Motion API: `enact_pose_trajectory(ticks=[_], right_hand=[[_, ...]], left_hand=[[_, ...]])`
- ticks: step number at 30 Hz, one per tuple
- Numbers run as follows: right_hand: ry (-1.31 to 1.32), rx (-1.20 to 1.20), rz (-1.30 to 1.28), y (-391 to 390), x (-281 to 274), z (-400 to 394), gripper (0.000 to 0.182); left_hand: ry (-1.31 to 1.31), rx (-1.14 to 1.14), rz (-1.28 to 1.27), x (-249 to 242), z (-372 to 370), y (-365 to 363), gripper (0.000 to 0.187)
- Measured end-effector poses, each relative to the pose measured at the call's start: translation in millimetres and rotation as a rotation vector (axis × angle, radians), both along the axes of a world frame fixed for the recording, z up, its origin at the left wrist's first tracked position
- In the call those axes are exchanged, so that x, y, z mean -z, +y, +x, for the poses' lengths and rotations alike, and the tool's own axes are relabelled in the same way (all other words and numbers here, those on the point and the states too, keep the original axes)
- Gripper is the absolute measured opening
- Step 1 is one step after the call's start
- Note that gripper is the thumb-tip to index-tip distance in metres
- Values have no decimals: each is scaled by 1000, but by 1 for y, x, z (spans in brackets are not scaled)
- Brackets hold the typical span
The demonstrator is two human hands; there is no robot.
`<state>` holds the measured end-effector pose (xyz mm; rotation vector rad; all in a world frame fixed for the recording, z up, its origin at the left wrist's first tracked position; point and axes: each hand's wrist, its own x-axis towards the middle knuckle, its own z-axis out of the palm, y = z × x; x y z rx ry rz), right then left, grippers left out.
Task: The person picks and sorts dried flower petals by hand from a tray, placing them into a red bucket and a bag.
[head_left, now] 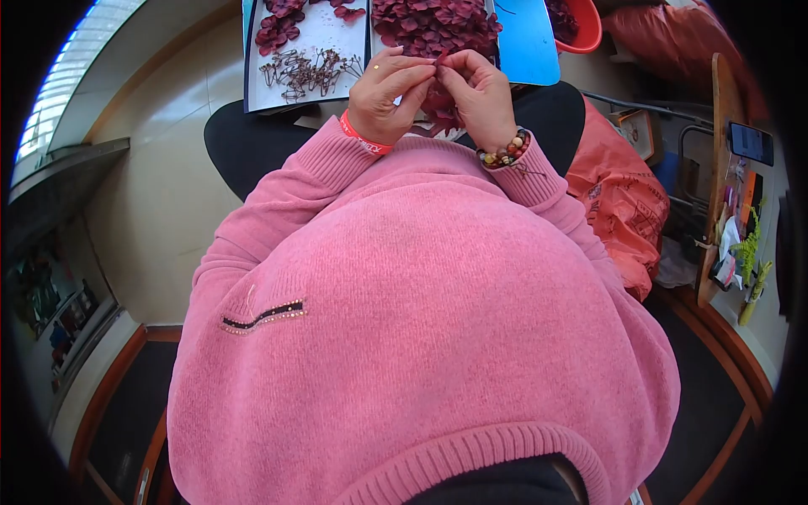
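My left hand (387, 93) and my right hand (475, 88) meet over my lap, fingertips pinched together on a small dark red fabric flower petal (439, 57). More dark red petals (438, 109) lie bunched under my hands. Just beyond them a white tray (320, 38) holds a heap of dark wire stems (307, 69) and a few petals (276, 29). A big pile of dark red petals (433, 25) lies to its right. A red band circles my left wrist, a bead bracelet my right. My pink sweater fills the lower view.
A blue board (528, 42) lies right of the petal pile, with a red bowl (576, 23) behind it. An orange plastic bag (619, 198) sits at my right side. A wooden shelf (720, 168) with small items stands far right. Pale floor lies to the left.
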<state>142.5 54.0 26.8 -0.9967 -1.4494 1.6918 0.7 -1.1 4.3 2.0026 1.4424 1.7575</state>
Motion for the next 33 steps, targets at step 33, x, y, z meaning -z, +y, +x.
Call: enact_pose_trajectory(ticks=[33], right_hand=[[-253,-86,292,0,2,-2,9]], left_hand=[[-562,49,-374,5,7,-3,32]])
